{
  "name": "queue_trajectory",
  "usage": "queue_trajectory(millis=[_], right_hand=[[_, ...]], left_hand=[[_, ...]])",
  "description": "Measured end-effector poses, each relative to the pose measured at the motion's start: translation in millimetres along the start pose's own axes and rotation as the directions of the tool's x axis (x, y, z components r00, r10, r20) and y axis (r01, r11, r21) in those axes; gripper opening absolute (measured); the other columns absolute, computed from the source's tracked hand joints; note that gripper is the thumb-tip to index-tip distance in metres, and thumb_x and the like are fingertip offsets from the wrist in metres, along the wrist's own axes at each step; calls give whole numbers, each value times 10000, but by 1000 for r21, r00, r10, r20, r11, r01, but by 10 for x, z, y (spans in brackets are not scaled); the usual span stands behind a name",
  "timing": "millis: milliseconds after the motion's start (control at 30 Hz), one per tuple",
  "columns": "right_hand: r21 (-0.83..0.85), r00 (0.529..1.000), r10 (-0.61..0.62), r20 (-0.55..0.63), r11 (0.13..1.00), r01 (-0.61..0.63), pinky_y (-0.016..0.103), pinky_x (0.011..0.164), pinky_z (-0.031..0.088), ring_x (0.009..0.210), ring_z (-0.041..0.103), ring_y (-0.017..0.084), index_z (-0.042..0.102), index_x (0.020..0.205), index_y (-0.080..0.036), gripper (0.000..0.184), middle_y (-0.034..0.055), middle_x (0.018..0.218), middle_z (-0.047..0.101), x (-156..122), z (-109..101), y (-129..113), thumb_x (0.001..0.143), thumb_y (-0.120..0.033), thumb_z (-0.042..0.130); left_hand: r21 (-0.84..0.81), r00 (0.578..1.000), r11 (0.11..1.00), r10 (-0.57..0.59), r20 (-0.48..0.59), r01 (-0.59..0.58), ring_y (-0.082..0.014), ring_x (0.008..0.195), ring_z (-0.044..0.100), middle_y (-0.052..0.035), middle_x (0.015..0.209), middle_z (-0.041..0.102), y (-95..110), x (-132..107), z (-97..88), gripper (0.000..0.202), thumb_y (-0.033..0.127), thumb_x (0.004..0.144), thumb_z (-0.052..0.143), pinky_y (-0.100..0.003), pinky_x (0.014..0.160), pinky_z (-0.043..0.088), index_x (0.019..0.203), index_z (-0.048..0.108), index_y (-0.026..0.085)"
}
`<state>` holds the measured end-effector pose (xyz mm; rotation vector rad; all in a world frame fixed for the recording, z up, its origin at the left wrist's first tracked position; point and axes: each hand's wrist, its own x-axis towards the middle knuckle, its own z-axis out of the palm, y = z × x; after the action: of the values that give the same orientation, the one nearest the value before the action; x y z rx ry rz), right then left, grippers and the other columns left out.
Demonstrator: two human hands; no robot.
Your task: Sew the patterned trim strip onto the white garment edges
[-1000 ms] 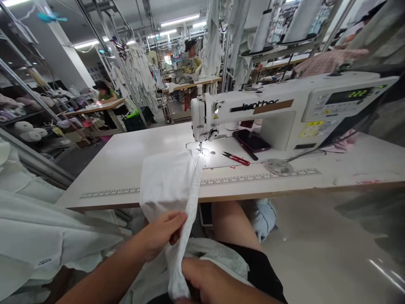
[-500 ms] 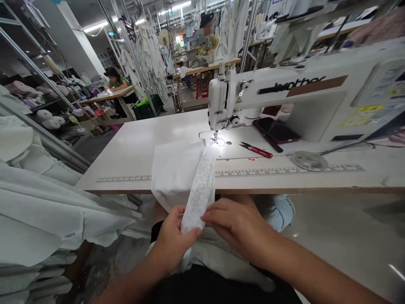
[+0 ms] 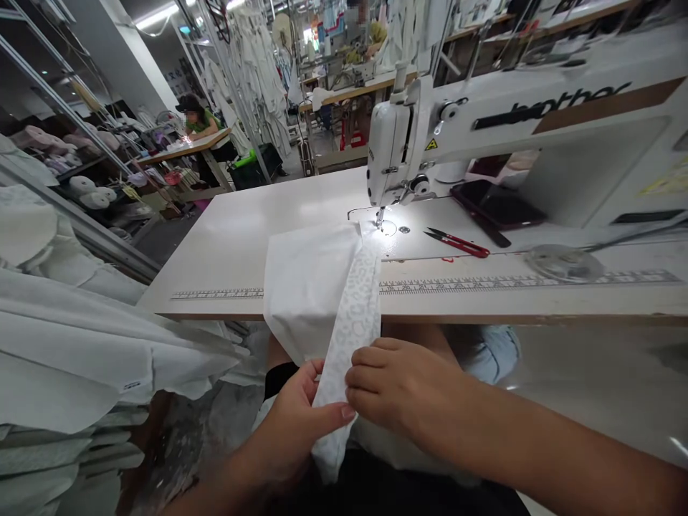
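Observation:
A white fabric piece (image 3: 309, 279) with a pale leopard-print strip (image 3: 352, 315) along its right side runs from under the needle of a sewing machine (image 3: 400, 147) over the table edge towards me. My left hand (image 3: 309, 412) grips the strip near its lower end, thumb on top and fingers beneath. At the strip's right edge, my right hand (image 3: 400, 383) pinches the cloth with bent fingers; its thumb is hidden. The strip's loose end hangs below my hands, above my lap.
Red thread snips (image 3: 459, 244), a phone (image 3: 499, 204) and a clear round disc (image 3: 564, 263) lie on the sewing table (image 3: 226, 236). A printed ruler (image 3: 446, 284) follows its front edge. White garments (image 3: 69, 337) hang at left. Another person (image 3: 198, 122) sits at a table behind.
My right hand's fingers have curled closer at the strip's edge. More of the strip's lower end shows below my hands. The camera view has shifted, with the machine looking larger and further right.

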<state>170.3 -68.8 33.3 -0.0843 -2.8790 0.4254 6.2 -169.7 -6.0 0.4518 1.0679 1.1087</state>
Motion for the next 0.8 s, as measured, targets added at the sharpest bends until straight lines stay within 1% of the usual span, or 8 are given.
queue_trajectory(millis=[133, 233, 333, 400, 467, 567, 700, 800], right_hand=[[-48, 998, -10, 62, 999, 13, 353, 740, 440, 816, 531, 192, 606, 808, -173, 124, 26, 785, 615, 56, -77, -35, 911, -159, 539], [-120, 999, -42, -1, 992, 42, 377, 724, 466, 814, 539, 203, 609, 858, -172, 114, 33, 841, 633, 41, -193, -76, 927, -206, 525], [-277, 988, -97, -122, 959, 60, 411, 819, 489, 876, 584, 231, 651, 969, -172, 269, 67, 952, 681, -124, -301, -120, 976, -207, 384], [-386, 961, -111, -253, 923, 4, 402, 916, 474, 970, 608, 240, 670, 1005, -193, 325, 64, 1022, 705, -338, -264, -133, 976, -172, 346], [-420, 917, -88, -388, 903, -91, 366, 996, 449, 1089, 598, 222, 670, 1020, -215, 274, 43, 1066, 714, -606, -90, -125, 952, -147, 413], [-324, 905, 77, -417, 918, -227, 335, 970, 500, 1146, 598, 190, 660, 1040, -221, 263, 48, 1057, 725, -991, 336, -74, 965, -174, 412], [-210, 861, 178, -476, 928, -308, 283, 916, 539, 1180, 581, 185, 643, 1046, -157, 246, 96, 1070, 721, -1194, 755, 5, 953, -145, 416], [-186, 844, 151, -514, 941, -282, 280, 945, 523, 1138, 610, 170, 646, 990, -164, 237, 65, 1030, 735, -1065, 804, 23, 961, -138, 412]], left_hand=[[-127, 997, 991, -31, 70, 39, -123, 780, 596, -37, 905, 632, 29, -48, 71, 456, 153, 646, 836, -238, 724, 451, 1020, 575, 140], [-130, 990, 990, -41, 137, 60, -116, 761, 598, -25, 877, 622, 130, -137, 180, 464, 200, 641, 849, -209, 689, 440, 1022, 589, 150], [35, 970, 997, -79, 229, 73, -133, 734, 605, -31, 870, 634, 289, -154, 245, 471, 290, 678, 827, -228, 669, 454, 1066, 583, 181], [274, 978, 960, -7, 210, -52, -140, 676, 592, -25, 798, 632, 408, -29, 241, 379, 368, 742, 765, -245, 631, 458, 1029, 593, 190], [571, 962, 774, 222, 160, -274, -170, 725, 606, -42, 804, 648, 525, 236, 221, 273, 413, 818, 671, -281, 679, 481, 973, 619, 194], [861, 852, 309, 469, 233, -405, -265, 1135, 557, -106, 1211, 626, 684, 792, 199, 326, 421, 898, 543, -394, 975, 432, 1138, 617, 213], [942, 879, -143, 340, 335, -304, -308, 1452, 166, -113, 1555, 262, 904, 1418, 95, 607, 503, 923, 457, -573, 1156, 93, 1440, 358, 199], [900, 898, -354, 258, 356, -255, -285, 1460, 140, -96, 1568, 216, 1129, 1609, -134, 596, 515, 955, 355, -597, 1146, 58, 1469, 300, 218]])
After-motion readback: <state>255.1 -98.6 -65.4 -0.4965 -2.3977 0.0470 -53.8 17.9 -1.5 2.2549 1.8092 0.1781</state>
